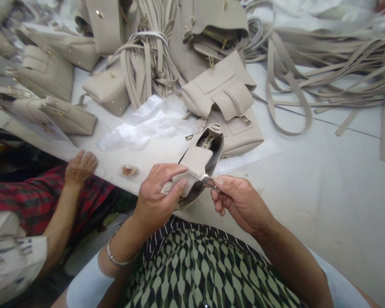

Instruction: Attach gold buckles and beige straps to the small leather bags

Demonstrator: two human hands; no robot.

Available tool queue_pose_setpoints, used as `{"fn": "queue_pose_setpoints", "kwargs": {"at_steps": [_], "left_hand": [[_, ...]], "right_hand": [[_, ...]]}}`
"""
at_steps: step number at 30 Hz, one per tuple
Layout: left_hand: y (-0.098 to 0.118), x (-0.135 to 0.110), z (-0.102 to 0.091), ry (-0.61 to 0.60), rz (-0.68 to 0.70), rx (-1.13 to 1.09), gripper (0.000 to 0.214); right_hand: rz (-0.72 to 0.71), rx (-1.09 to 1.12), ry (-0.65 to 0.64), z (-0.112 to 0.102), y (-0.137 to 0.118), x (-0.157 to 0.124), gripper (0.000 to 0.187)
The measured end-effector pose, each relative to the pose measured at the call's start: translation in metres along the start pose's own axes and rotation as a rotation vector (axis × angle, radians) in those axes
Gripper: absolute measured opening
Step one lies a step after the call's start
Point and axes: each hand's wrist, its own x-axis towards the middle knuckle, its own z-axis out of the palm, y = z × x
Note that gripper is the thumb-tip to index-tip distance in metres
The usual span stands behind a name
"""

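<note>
A beige handbag (217, 149) lies open in front of me, its dark inside and zip showing. With thumb and forefinger my left hand (155, 190) pinches the handbag flap (197, 159). My right hand (242, 201) is closed on a small shiny metal piece (208, 180), which touches the end of the flap. Whether that piece is a clasp or a small tool, I cannot tell. Just beyond the open bag lies another beige handbag (240, 132) with a metal buckle (245, 119) on its strap.
Several beige bags (48, 72) crowd the table's far left. Bundled straps (147, 64) lie at the back, with loose straps (340, 77) on the right. Thin white wrapping (147, 124) is left of centre. A co-worker's hand (81, 167) rests on the table edge.
</note>
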Motion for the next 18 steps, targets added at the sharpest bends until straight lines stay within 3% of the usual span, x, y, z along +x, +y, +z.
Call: {"fn": "queue_pose_setpoints", "kwargs": {"at_steps": [5, 8, 13, 18], "left_hand": [[-0.01, 0.033, 0.006, -0.272, 0.171, -0.085, 0.035], [-0.016, 0.041, 0.014, -0.426, 0.195, -0.081, 0.037], [-0.027, 0.055, 0.018, -0.543, 0.181, -0.092, 0.021], [-0.028, 0.086, 0.013, -0.668, 0.274, -0.03, 0.016]], "right_hand": [[-0.054, -0.081, 0.015, 0.001, -0.01, 0.0, 0.03], [-0.081, -0.118, 0.025, 0.0, -0.016, 0.002, 0.032], [-0.046, -0.18, 0.013, -0.006, -0.019, 0.012, 0.034], [-0.117, -0.265, -0.051, -0.014, -0.031, 0.027, 0.035]]}}
